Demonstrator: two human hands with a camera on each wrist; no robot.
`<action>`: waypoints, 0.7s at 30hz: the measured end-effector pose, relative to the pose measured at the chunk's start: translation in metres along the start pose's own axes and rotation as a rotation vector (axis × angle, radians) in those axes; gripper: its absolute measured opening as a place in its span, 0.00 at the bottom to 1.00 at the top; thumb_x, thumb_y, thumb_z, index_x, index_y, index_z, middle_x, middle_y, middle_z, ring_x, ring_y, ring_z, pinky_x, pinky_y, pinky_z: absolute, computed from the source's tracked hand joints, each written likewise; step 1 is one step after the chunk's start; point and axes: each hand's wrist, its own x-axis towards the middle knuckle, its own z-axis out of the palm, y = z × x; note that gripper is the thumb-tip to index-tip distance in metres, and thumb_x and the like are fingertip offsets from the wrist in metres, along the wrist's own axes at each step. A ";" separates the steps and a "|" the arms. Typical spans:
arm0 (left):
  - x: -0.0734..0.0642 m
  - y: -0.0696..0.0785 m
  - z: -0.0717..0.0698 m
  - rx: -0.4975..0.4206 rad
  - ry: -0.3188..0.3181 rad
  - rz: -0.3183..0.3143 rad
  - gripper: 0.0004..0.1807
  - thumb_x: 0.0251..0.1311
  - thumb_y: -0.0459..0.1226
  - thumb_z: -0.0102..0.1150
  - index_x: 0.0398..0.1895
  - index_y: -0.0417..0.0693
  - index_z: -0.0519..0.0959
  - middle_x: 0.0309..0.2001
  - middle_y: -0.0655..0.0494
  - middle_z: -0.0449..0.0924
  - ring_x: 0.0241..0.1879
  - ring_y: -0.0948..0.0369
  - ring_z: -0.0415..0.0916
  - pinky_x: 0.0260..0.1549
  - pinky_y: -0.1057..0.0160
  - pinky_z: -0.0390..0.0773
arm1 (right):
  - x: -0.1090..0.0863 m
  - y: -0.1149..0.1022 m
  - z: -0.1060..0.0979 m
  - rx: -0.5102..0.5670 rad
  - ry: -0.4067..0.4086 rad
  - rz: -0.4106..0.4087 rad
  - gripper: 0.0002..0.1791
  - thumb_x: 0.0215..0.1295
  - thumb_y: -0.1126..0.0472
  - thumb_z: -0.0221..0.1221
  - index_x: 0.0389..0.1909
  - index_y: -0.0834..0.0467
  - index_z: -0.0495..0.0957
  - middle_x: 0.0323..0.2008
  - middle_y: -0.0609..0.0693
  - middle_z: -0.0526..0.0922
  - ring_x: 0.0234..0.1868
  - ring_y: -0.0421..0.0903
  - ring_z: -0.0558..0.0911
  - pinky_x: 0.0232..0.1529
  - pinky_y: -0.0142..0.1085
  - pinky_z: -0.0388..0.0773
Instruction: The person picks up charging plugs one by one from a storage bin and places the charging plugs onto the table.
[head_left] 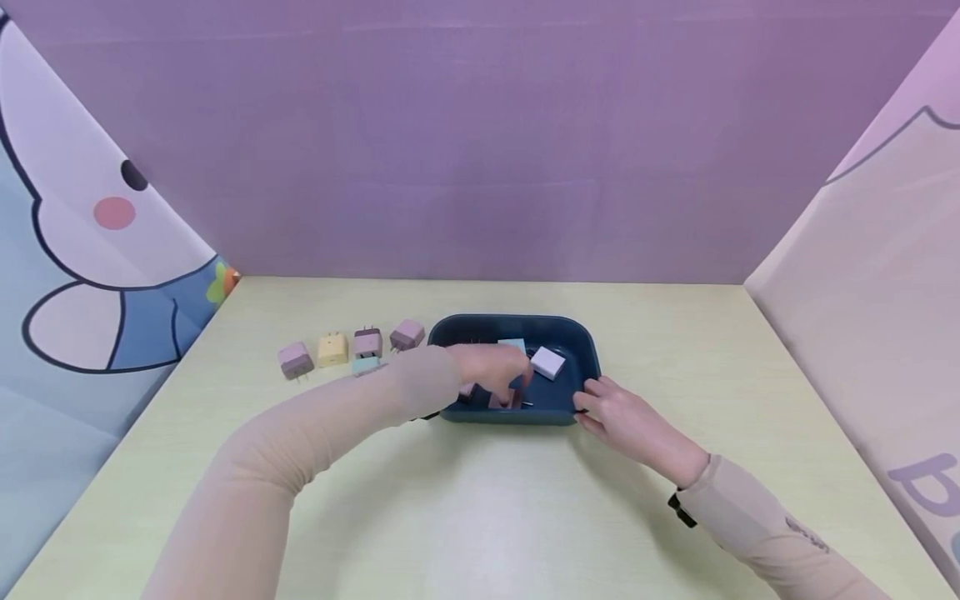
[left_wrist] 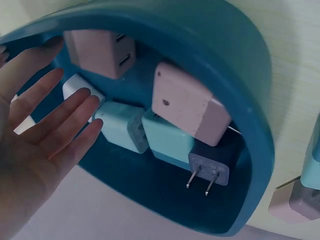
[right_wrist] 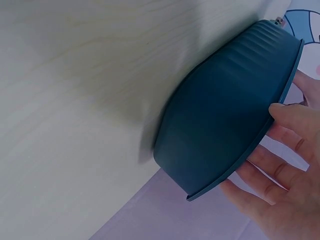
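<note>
A dark blue plastic bin on the table holds several plug chargers. My left hand reaches into it with fingers spread, its thumb tip right at the edge of a pink charger. Below those fingers in the left wrist view lie a white charger and a teal charger. Another teal charger, a second pink one and a dark one with its prongs showing crowd the bin's other end. At the bin's right front corner, my right hand grips the rim between thumb and fingers.
Left of the bin lie a purple charger, a yellow one, a two-tone one, a pink one and a teal one, partly behind my left sleeve. A purple wall closes off the table's back edge.
</note>
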 end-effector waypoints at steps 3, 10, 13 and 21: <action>0.004 0.000 0.003 -0.009 -0.008 0.016 0.08 0.50 0.30 0.58 0.33 0.50 0.80 0.39 0.59 0.77 0.33 0.66 0.70 0.37 0.71 0.72 | 0.000 0.000 0.000 0.004 0.003 -0.001 0.06 0.49 0.65 0.63 0.24 0.56 0.74 0.22 0.45 0.68 0.26 0.40 0.64 0.24 0.28 0.66; 0.011 0.001 0.012 -0.027 -0.030 0.022 0.08 0.52 0.30 0.58 0.34 0.50 0.79 0.32 0.60 0.77 0.29 0.65 0.71 0.32 0.71 0.73 | 0.000 0.000 0.001 -0.002 -0.004 0.001 0.06 0.49 0.65 0.63 0.25 0.56 0.74 0.22 0.44 0.68 0.26 0.40 0.64 0.24 0.28 0.66; 0.013 0.000 0.015 -0.010 -0.029 0.025 0.08 0.53 0.30 0.57 0.36 0.49 0.79 0.33 0.60 0.77 0.29 0.65 0.72 0.32 0.72 0.73 | 0.001 -0.001 0.001 0.000 -0.006 0.003 0.06 0.49 0.65 0.63 0.25 0.56 0.74 0.22 0.44 0.68 0.26 0.40 0.65 0.24 0.28 0.66; 0.015 0.001 0.016 -0.007 -0.030 0.023 0.08 0.54 0.29 0.56 0.36 0.49 0.78 0.33 0.58 0.76 0.27 0.65 0.72 0.28 0.73 0.73 | 0.001 -0.001 0.001 -0.004 0.009 -0.007 0.06 0.49 0.65 0.63 0.24 0.56 0.74 0.22 0.45 0.68 0.26 0.41 0.65 0.24 0.29 0.67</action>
